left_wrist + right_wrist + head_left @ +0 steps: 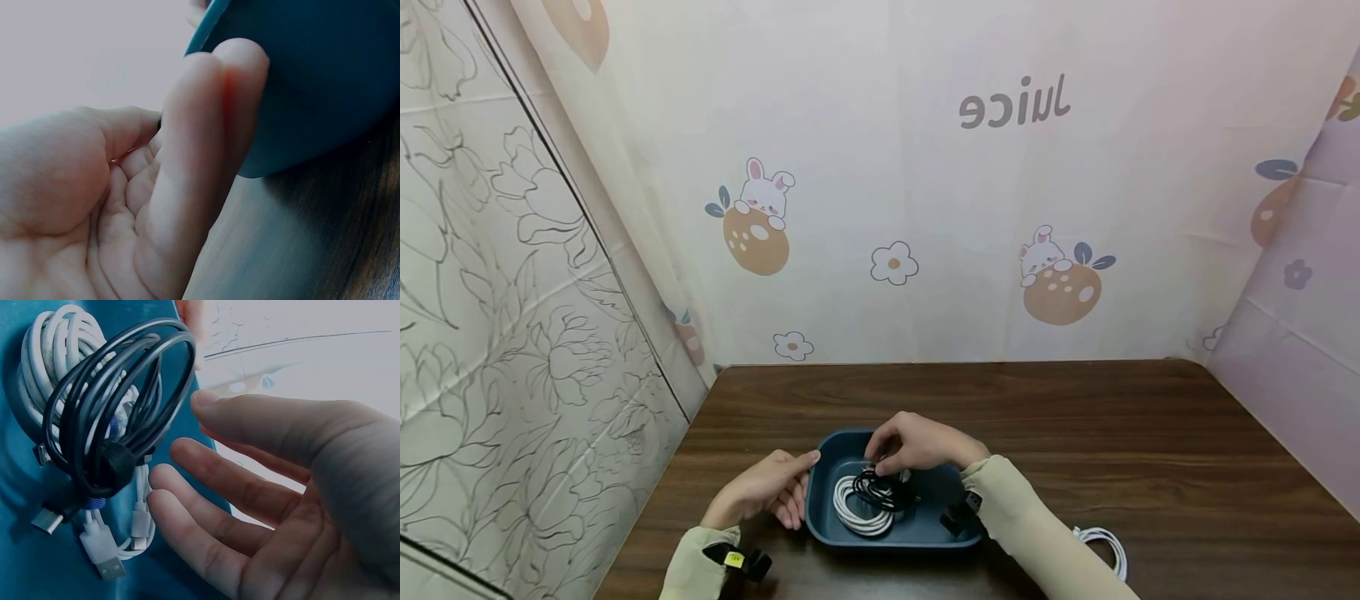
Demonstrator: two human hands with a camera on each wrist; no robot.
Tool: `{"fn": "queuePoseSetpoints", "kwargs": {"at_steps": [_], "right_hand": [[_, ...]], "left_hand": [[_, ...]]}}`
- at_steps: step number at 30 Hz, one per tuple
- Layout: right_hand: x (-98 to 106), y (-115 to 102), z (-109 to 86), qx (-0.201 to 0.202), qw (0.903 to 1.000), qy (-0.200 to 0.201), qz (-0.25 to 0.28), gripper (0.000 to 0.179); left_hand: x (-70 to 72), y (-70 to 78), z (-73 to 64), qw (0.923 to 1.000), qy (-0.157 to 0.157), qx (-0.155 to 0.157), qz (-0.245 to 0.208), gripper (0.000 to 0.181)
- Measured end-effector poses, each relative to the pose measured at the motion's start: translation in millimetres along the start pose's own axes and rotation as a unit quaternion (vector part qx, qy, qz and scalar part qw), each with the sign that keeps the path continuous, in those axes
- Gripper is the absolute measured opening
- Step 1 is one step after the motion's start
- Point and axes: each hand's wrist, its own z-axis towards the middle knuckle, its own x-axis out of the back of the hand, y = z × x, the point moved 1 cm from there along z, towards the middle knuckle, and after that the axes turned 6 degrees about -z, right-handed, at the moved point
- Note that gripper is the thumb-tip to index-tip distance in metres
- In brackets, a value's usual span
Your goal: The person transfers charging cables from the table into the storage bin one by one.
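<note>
A blue tray (pixel 925 542) sits on the table. My left hand (pixel 767 487) holds it at its left side, the thumb at the rim and the other fingers along the outer wall (pixel 300 112). Inside lie a coiled white cable (pixel 863 525) and, overlapping it, a coiled black cable (pixel 883 493) bound with a black strap. My right hand (pixel 921 442) reaches in from above, right beside the black coil. In the right wrist view its fingers (pixel 212 519) are spread and loosely bent, with nothing between them. White USB plugs (pixel 102 547) show beneath the black cable (pixel 119 387).
Another coiled white cable (pixel 1108 546) lies on the wooden table (pixel 1075 417), right of the right forearm. Printed cloth (pixel 887 183) hangs behind the table's far edge, and a flower-patterned sheet (pixel 512 333) stands along the left.
</note>
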Motion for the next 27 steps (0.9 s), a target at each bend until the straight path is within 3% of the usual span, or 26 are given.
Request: {"fn": "queuePoseSetpoints", "kwargs": {"at_steps": [16, 27], "right_hand": [[17.5, 6.2, -20.7, 0.019, 0.9994, 0.028, 0.006, 0.022], [45.3, 3.6, -60.0, 0.007, 0.9961, 0.083, -0.028, 0.022]], "left_hand": [[0.1, 0.3, -1.6, 0.9994, 0.009, -0.002, 0.034, 0.063], [-0.4, 1.3, -1.6, 1.0000, 0.002, 0.001, 0.007, 0.061]]}}
